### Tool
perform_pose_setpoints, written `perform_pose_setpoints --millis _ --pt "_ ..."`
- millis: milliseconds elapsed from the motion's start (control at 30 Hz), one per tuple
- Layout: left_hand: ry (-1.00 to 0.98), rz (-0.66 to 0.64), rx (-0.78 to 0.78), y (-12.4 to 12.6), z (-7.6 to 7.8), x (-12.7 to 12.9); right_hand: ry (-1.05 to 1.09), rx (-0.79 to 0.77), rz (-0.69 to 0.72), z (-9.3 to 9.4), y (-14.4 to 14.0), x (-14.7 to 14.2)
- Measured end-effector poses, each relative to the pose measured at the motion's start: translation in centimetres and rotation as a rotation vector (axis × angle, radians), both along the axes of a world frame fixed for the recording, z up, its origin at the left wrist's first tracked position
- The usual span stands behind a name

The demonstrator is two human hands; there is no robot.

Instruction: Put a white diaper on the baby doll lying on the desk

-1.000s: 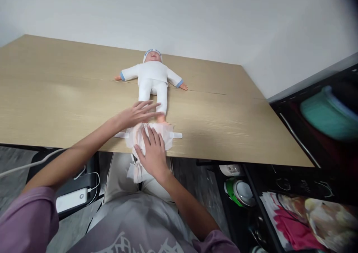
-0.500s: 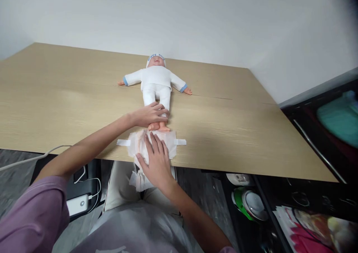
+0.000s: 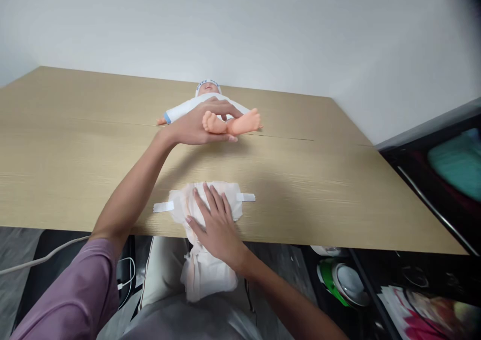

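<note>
On the wooden surface point(image 3: 338, 180), a soft white diaper point(image 3: 206, 205) is lying half over the near edge. The right hand point(image 3: 216, 225) is pressing it flat, fingers spread. Behind the diaper, the left hand point(image 3: 199, 124) is gripping the plastic doll point(image 3: 225, 114) by its smooth legs, lifting them.

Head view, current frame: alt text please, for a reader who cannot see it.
The person's left hand grips a baby doll by its ankles, lifting the legs off a wooden table. The right hand lies flat on an open diaper that hangs over the table's near edge.
</note>
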State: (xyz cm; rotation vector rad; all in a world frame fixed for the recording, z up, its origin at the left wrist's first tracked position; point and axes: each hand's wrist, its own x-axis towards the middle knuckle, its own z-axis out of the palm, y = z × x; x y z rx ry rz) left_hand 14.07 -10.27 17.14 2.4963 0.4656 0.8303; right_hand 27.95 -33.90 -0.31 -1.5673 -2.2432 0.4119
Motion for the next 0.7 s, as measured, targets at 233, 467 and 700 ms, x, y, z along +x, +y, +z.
perform_pose_setpoints --millis 233,467,700 --pt "-0.049 0.016 -0.074 0.9 0.2 -0.6 -0.012 -0.019 0.000 -0.4 4.3 -0.4" --pt "-0.054 0.030 -0.079 1.3 0.9 -0.9 -0.040 -0.006 -0.036 -1.2 14.9 -0.9" --pt "-0.121 -0.024 -0.073 1.3 1.0 -1.0 -0.080 0.112 -0.037 -0.3 24.9 -0.8"
